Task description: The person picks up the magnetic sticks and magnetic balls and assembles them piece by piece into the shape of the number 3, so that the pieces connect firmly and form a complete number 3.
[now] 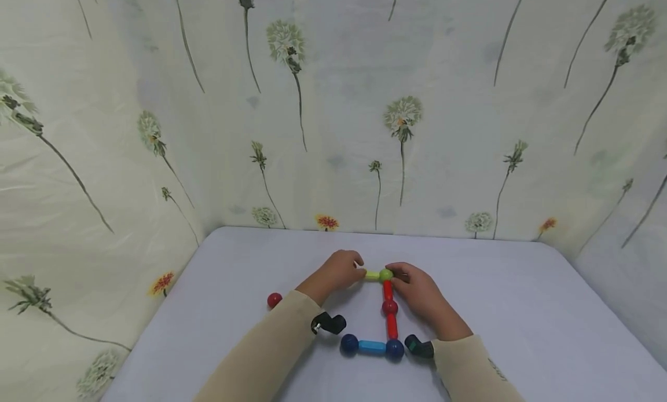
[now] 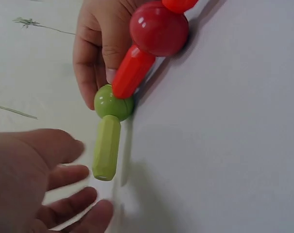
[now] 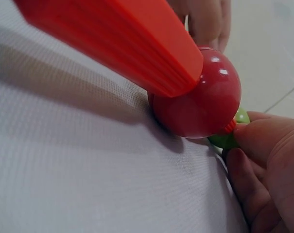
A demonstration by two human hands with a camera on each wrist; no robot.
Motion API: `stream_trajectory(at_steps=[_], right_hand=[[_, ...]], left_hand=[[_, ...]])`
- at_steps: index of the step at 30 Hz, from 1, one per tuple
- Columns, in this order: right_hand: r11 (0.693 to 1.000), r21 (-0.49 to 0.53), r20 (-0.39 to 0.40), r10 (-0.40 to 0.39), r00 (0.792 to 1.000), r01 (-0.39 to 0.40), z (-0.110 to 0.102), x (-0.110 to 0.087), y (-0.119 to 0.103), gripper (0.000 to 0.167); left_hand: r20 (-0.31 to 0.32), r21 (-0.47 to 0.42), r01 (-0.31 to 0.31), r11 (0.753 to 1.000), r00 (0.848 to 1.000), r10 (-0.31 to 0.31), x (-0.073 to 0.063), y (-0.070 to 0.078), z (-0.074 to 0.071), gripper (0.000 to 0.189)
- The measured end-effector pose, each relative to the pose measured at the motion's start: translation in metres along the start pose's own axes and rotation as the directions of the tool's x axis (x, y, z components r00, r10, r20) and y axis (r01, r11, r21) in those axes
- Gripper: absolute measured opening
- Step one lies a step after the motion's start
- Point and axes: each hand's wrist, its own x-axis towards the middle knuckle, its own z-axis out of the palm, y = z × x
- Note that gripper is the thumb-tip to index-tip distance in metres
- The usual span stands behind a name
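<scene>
A chain of balls and rods lies on the white table. At its far end my right hand (image 1: 417,289) pinches a green ball (image 2: 110,103) between thumb and fingers. From that ball a yellow-green rod (image 2: 106,148) points toward my left hand (image 1: 341,270). In the left wrist view the left fingers are spread apart beside the rod's free end, not touching it. Red rods (image 1: 387,290) and a red ball (image 1: 389,307) run from the green ball toward the near side. There a dark blue ball (image 1: 394,350) joins a light blue rod (image 1: 372,347) and another blue ball (image 1: 349,344).
A loose red ball (image 1: 274,300) sits left of the left forearm, partly covered by the sleeve. Behind the table (image 1: 521,298) hangs a cloth (image 1: 344,112) with a dandelion print. Dark wrist cameras (image 1: 329,323) sit close to the blue balls.
</scene>
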Motion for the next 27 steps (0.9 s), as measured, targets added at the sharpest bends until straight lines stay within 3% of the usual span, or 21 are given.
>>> stream_trajectory(at_steps=[6,12,16,21,27], right_hand=[[1.000,0.005,0.010,-0.001,1.000,0.001,0.002,0.000,0.000,0.037],[1.000,-0.011,0.004,0.013,1.000,-0.013,0.000,0.001,0.005,0.037],[1.000,-0.007,0.005,0.013,1.000,-0.013,0.002,0.000,0.003,0.037],[1.000,-0.008,0.004,0.004,1.000,-0.004,0.003,0.000,0.001,0.038],[1.000,-0.014,-0.010,0.013,1.000,-0.014,0.002,-0.002,0.001,0.038]], left_hand=[[-0.096,-0.089,-0.111,0.990,0.990,0.102,-0.021,-0.006,-0.013,0.022],[-0.110,-0.112,-0.144,0.983,0.985,0.132,-0.040,-0.012,-0.021,0.021],[-0.121,-0.110,-0.171,0.979,0.980,0.158,-0.053,-0.027,-0.035,0.021],[-0.142,-0.091,-0.152,0.984,0.980,0.138,-0.063,-0.050,-0.053,0.021],[-0.129,-0.098,-0.075,0.992,0.990,0.062,-0.075,-0.074,-0.067,0.023]])
